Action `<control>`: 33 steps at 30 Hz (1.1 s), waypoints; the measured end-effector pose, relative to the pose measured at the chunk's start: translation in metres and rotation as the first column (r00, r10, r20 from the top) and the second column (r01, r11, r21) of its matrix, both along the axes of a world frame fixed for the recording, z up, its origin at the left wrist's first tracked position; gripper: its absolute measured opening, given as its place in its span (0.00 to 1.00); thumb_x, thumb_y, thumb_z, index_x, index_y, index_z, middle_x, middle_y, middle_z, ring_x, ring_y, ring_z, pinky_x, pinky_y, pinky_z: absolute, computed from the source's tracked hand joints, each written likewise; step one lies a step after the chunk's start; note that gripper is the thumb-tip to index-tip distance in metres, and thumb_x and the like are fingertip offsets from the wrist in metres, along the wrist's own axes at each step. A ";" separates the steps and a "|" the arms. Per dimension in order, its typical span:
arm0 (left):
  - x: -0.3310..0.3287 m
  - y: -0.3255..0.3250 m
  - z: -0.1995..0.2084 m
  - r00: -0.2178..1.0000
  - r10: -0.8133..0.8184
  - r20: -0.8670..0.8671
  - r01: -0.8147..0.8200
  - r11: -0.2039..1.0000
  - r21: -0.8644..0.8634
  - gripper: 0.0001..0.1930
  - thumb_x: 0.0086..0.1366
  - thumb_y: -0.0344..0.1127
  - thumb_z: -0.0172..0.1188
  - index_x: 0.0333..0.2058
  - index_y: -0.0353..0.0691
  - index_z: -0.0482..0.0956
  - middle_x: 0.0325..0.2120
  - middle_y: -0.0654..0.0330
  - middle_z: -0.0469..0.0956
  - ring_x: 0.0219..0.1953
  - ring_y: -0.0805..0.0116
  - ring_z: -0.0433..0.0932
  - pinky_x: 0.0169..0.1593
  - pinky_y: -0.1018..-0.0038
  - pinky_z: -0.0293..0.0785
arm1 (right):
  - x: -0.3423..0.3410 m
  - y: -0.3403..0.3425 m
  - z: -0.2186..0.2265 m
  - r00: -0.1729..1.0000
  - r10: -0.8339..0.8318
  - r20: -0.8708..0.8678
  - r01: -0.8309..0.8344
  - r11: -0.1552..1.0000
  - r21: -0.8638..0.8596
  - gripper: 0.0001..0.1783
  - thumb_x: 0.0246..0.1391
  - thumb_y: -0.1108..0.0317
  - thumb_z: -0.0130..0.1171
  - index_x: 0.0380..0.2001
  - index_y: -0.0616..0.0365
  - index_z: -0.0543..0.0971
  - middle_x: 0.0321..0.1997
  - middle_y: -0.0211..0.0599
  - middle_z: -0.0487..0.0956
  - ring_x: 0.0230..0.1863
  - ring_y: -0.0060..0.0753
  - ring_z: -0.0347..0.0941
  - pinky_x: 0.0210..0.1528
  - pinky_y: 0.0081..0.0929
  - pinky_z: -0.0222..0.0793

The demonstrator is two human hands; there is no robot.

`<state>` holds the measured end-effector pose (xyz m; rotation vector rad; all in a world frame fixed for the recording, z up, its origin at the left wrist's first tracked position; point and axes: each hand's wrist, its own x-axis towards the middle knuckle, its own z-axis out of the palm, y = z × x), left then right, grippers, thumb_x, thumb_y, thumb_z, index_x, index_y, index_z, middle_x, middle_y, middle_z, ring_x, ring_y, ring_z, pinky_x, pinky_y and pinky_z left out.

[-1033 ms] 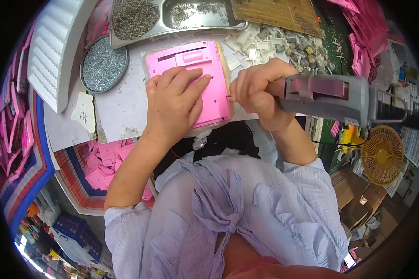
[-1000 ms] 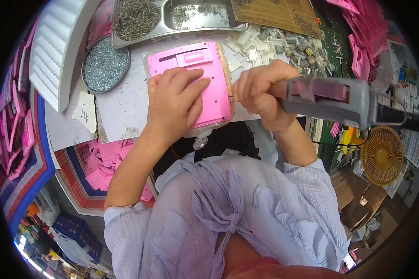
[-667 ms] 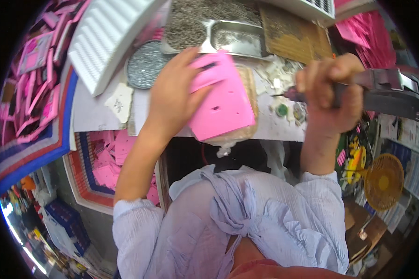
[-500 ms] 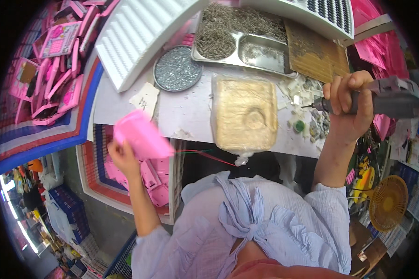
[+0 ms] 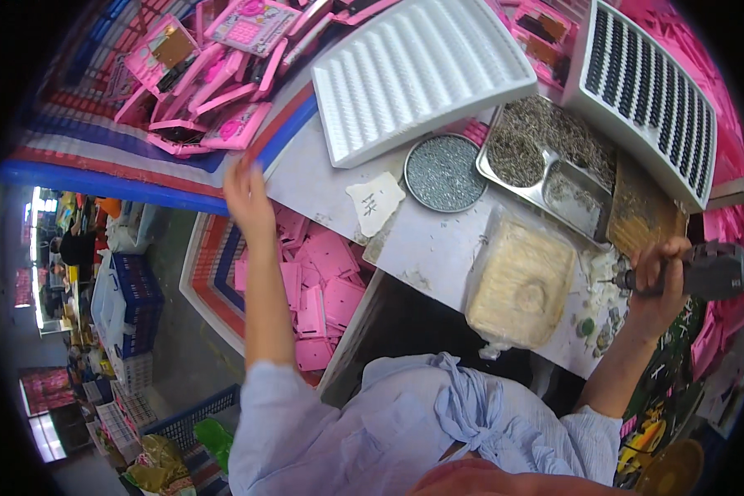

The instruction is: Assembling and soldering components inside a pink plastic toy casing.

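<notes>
My left hand is stretched out at the blue rim of the basket on the left. Its fingers look extended with nothing in them, slightly blurred. Beyond its fingertips lie pink plastic toy electronics with small buttons, heaped in that basket. Loose pink plastic panels fill a lower basket, right of my left forearm. On the right, my right hand is wrapped round a dark electric screwdriver, its thin bit pointing left over the table. Beneath the bit are small pale scraps.
A plastic-wrapped tan block sits at the table's near edge. Behind it are a round dish of tiny screws and a metal tray of metal bits. A white ridged tray and a rack of black pieces stand at the back.
The pink plastic piece has left my left hand, which has reached forward to the far-left basket. The view has turned left. My right hand still grips the screwdriver.
</notes>
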<state>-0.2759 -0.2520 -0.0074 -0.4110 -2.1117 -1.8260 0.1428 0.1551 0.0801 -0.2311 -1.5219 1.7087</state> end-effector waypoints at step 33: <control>0.148 0.155 0.036 0.363 -0.746 -0.558 0.449 0.665 -0.597 0.16 0.50 0.19 0.67 0.39 0.40 0.79 0.43 0.51 0.83 0.35 0.55 0.84 0.36 0.68 0.81 | -0.020 -0.083 -0.059 0.815 0.440 -0.378 -0.525 0.283 -0.803 0.46 0.69 0.30 0.35 0.73 0.57 0.57 0.70 0.51 0.69 0.67 0.48 0.70 0.68 0.54 0.65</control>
